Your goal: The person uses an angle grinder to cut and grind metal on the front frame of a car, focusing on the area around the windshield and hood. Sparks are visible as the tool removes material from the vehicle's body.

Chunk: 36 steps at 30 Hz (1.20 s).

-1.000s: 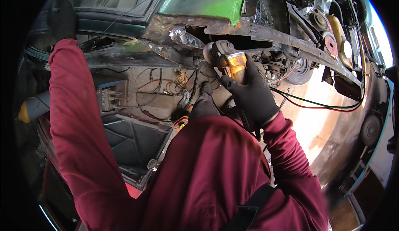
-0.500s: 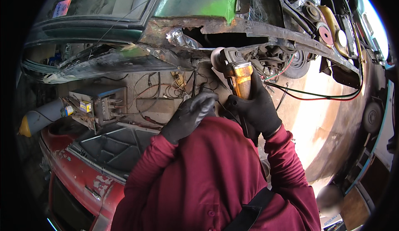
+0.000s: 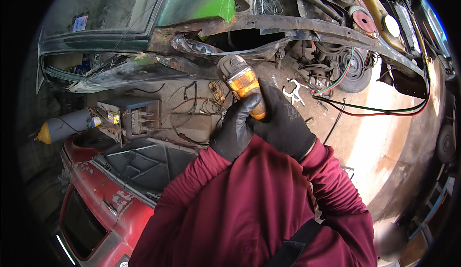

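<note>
An angle grinder with a worn yellow body and grey metal head points up and away from me. My right hand, in a black glove, is closed round the rear of its body. From the other side my left hand, gloved the same, grips the lower body with its thumb across it. The grinder's head lies just in front of the rusty, bare-metal body edge of a green car; I cannot tell if it touches. The disc is hidden from this angle.
A welding machine with cables stands on the left beside a grey gas cylinder. A red car sits at lower left with a dark panel on it. Locking pliers and green and red hoses lie right.
My left hand has come over and taken hold of the grinder beside my right hand. The grinder has turned and shifted left in view, and its disc has gone out of sight.
</note>
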{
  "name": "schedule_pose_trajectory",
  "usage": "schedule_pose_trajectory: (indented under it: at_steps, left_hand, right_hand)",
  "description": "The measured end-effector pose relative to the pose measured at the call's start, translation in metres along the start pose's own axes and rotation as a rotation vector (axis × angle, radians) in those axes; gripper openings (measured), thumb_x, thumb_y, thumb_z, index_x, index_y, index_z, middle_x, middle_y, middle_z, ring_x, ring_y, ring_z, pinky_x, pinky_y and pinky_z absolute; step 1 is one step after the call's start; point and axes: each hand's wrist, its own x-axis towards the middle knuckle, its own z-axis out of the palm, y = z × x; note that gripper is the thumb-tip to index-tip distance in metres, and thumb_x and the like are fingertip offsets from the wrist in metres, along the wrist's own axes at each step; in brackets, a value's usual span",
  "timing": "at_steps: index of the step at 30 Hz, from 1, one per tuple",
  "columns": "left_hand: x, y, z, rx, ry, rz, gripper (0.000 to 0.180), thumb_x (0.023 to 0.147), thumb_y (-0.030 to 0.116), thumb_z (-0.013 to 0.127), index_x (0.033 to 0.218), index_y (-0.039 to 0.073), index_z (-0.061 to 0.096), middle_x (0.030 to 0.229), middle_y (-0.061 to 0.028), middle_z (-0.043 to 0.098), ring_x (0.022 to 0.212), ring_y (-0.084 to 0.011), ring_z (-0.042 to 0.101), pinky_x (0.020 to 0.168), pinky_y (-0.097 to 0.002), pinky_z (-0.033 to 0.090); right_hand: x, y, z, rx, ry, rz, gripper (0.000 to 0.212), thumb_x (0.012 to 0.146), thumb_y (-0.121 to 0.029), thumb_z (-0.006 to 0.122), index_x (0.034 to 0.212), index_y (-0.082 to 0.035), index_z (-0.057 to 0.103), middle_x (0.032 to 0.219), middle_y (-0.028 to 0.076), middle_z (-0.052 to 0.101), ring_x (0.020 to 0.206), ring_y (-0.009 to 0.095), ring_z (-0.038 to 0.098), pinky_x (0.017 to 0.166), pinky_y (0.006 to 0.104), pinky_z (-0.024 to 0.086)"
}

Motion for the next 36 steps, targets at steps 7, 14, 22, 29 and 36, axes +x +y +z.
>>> schedule_pose_trajectory:
  at_steps: [7, 14, 22, 29, 36]
  left_hand:
    - [0.025, 0.002, 0.028, -0.565, 0.184, -0.206, 0.044, 0.119, 0.033, 0.067, 0.149, 0.003, 0.058, 0.135, -0.0075, 0.069, 0.131, -0.0198, 0.07, 0.12, -0.0412, 0.055]
    - [0.037, -0.001, 0.015, -0.583, 0.232, -0.223, 0.051, 0.117, 0.039, 0.07, 0.154, 0.006, 0.057, 0.138, -0.0103, 0.071, 0.128, -0.0233, 0.073, 0.116, -0.0436, 0.06]
    - [0.048, 0.02, -0.017, -0.493, 0.231, -0.232, 0.048, 0.118, 0.036, 0.069, 0.154, 0.006, 0.06, 0.139, -0.0081, 0.072, 0.127, -0.0208, 0.073, 0.114, -0.0415, 0.062]
    - [0.056, 0.026, -0.035, -0.448, 0.276, -0.211, 0.05, 0.111, 0.04, 0.079, 0.145, 0.005, 0.067, 0.128, -0.0069, 0.074, 0.113, -0.0201, 0.077, 0.098, -0.0397, 0.066]
    - [0.051, 0.027, -0.053, -0.008, 0.156, -0.072, 0.051, 0.111, 0.04, 0.08, 0.144, 0.004, 0.066, 0.124, -0.0062, 0.073, 0.109, -0.0175, 0.076, 0.094, -0.0377, 0.065]
  right_hand:
    - [-0.045, -0.009, -0.031, 0.218, -0.016, 0.215, 0.098, 0.101, -0.024, 0.085, 0.18, 0.0, 0.031, 0.162, 0.028, 0.06, 0.147, 0.034, 0.064, 0.121, 0.044, 0.052]
    - [-0.027, 0.0, -0.027, 0.304, -0.031, 0.217, 0.094, 0.105, -0.017, 0.082, 0.182, -0.001, 0.03, 0.148, 0.015, 0.069, 0.123, 0.016, 0.069, 0.103, 0.0334, 0.058]
    - [0.007, -0.007, 0.004, 0.35, -0.031, 0.349, 0.096, 0.106, -0.015, 0.08, 0.184, -0.003, 0.026, 0.105, 0.004, 0.074, 0.073, 0.005, 0.06, 0.063, 0.0258, 0.052]
    - [0.025, -0.02, 0.023, 0.505, 0.001, 0.444, 0.098, 0.107, -0.018, 0.081, 0.184, -0.003, 0.023, 0.096, 0.001, 0.072, 0.068, 0.005, 0.057, 0.059, 0.0247, 0.049]
    - [0.03, -0.034, 0.033, 0.625, 0.026, 0.472, 0.092, 0.109, -0.016, 0.079, 0.183, -0.003, 0.027, 0.091, -0.001, 0.069, 0.065, 0.005, 0.056, 0.058, 0.0247, 0.048]
